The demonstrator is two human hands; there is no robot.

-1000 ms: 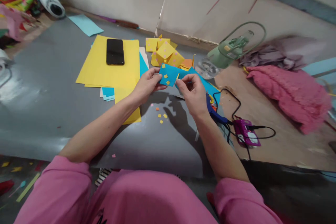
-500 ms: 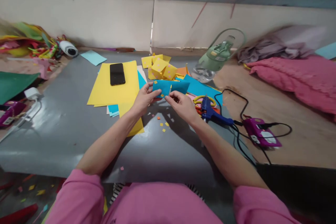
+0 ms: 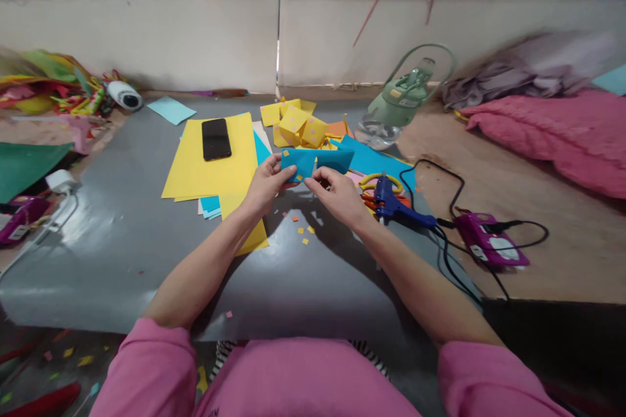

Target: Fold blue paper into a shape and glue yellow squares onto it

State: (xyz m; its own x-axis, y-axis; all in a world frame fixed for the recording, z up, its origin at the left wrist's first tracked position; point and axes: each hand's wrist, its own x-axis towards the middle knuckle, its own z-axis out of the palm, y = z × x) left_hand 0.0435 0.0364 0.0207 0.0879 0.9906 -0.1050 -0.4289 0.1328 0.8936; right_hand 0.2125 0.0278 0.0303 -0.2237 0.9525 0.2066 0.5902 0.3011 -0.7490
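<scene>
A folded blue paper (image 3: pixel 299 159) with small yellow squares stuck on it is held up over the table. My left hand (image 3: pixel 268 184) is closed on its left end, thumb across the front. Against its lower middle edge, my right hand (image 3: pixel 337 194) pinches the paper, fingers curled. Just above the right fingertips shows a narrow yellow piece (image 3: pixel 315 162); whether those fingers touch it, I cannot tell. Loose yellow squares (image 3: pixel 306 241) lie on the table below. Behind the blue paper sit folded yellow paper shapes (image 3: pixel 296 122) with pink dots.
A blue glue gun (image 3: pixel 398 207) lies beside yellow-handled scissors (image 3: pixel 374 181), its black cable running to a purple power strip (image 3: pixel 489 241). On yellow sheets (image 3: pixel 190 176) rests a black phone (image 3: pixel 216 139). A green-topped bottle (image 3: pixel 391 107) stands at the back right.
The view has shifted slightly. Both hands keep their hold on the blue paper, which is turned a little, its top edge now more level.
</scene>
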